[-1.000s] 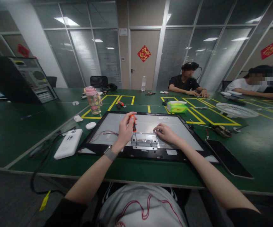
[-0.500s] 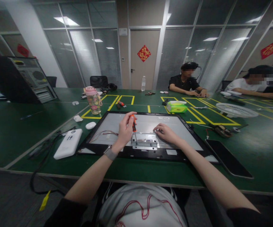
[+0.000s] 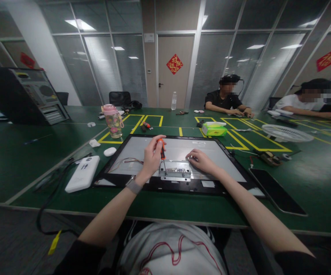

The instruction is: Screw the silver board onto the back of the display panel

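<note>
A display panel (image 3: 219, 160) with a black frame lies flat on the green table in front of me, its grey back facing up. A silver metal bracket (image 3: 175, 177) sits near the middle of its lower edge. My left hand (image 3: 153, 154) is wrapped round an orange and black screwdriver (image 3: 162, 149), held upright with its shaft pointing down at the bracket's left side. The tip is too small to make out clearly. Curled fingers of my right hand (image 3: 200, 160) pinch at the bracket's upper right corner. Thin wires (image 3: 128, 160) lie across the panel's left part.
Left of the panel are a white power bank (image 3: 83, 173), a white case (image 3: 109, 152) and a pink-lidded bottle (image 3: 112, 120). A phone (image 3: 277, 191) lies right. Beyond are a tissue pack (image 3: 214, 129), a white fan grille (image 3: 286, 133), a computer tower (image 3: 30, 95) and two people.
</note>
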`<state>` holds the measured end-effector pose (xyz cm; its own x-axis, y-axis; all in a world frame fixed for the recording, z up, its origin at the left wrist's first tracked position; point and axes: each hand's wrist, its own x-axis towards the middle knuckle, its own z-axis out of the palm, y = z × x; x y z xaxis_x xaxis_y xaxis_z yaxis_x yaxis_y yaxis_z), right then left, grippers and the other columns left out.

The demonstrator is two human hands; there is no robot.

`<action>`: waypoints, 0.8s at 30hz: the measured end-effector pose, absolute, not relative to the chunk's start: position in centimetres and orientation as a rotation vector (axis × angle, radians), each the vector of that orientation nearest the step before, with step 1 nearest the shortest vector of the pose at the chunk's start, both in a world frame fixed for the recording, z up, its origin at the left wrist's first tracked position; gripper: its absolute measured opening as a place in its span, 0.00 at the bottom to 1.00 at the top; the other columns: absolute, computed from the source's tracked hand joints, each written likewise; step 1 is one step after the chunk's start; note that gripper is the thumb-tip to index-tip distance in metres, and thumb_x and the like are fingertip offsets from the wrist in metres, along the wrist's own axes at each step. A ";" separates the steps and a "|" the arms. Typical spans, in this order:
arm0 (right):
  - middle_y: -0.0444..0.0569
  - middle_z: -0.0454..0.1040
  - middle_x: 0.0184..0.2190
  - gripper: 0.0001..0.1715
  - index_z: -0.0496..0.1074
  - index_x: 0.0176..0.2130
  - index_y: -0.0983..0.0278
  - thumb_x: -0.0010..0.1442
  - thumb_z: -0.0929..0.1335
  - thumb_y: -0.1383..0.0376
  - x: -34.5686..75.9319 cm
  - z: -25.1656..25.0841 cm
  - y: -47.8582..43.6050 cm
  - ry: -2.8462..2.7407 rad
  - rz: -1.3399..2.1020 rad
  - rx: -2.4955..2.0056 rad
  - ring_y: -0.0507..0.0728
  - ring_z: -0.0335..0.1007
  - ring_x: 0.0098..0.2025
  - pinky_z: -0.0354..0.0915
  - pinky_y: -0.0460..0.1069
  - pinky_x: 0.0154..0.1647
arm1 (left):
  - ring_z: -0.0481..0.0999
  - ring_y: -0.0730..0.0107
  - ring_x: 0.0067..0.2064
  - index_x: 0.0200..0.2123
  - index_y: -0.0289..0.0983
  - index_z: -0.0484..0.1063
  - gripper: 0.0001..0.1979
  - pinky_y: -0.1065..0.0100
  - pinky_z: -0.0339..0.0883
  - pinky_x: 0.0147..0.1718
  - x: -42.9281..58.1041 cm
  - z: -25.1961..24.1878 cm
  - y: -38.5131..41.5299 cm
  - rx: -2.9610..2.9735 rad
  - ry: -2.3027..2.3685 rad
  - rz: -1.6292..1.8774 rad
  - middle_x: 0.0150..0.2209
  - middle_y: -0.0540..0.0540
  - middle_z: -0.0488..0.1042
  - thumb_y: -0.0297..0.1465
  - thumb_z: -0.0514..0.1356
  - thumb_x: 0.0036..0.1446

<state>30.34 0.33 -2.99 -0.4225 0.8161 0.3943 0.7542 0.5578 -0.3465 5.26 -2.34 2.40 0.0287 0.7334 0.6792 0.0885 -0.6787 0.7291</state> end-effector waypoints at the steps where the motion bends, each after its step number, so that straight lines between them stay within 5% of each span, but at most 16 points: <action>1: 0.53 0.71 0.36 0.11 0.76 0.39 0.66 0.58 0.65 0.71 30.3 -3.0 0.3 -2.273 0.159 -1.259 0.57 0.67 0.38 0.64 0.51 0.43 | 0.70 0.75 0.30 0.46 0.38 0.69 0.14 0.73 0.66 0.30 5.3 2.4 -2.3 1.815 0.830 1.698 0.32 0.49 0.70 0.38 0.50 0.65; 24: 0.53 0.71 0.36 0.12 0.76 0.39 0.65 0.58 0.65 0.72 30.3 -3.0 0.3 -2.274 0.149 -1.249 0.57 0.67 0.38 0.63 0.51 0.44 | 0.70 0.75 0.31 0.47 0.38 0.69 0.14 0.74 0.66 0.28 5.3 2.2 -2.2 1.820 0.816 1.682 0.33 0.48 0.71 0.38 0.51 0.64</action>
